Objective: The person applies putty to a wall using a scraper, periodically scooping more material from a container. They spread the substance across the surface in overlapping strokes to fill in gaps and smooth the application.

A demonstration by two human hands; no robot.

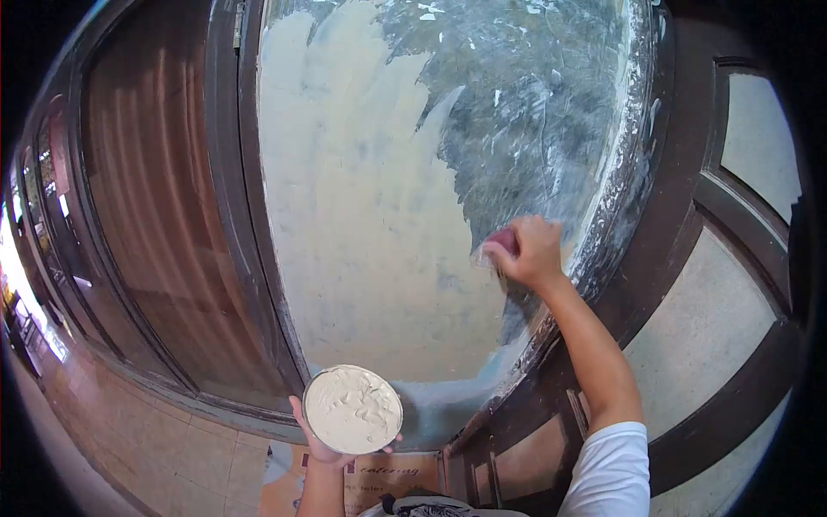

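My left hand (320, 441) holds up a round tub of cream putty (353, 412) from below, at the foot of the panel. The putty's surface has ridges and dents. My right hand (537, 248) is closed around a putty knife (502, 242) with a dark red handle. Its blade, partly hidden by my fingers, is against the wall panel at the edge of the coat. Cream filler (362, 198) covers the left and lower part of the panel. To the upper right the panel shows a mottled grey surface (534, 121) with white streaks.
A dark frame (233, 172) and a glazed panel with a brown curtain (151, 172) stand on the left. The panel's right edge (616, 181) is smeared white. Dark panelled woodwork (672, 224) rises at right. Below lie a printed sheet (379, 487) and floor tiles (189, 448).
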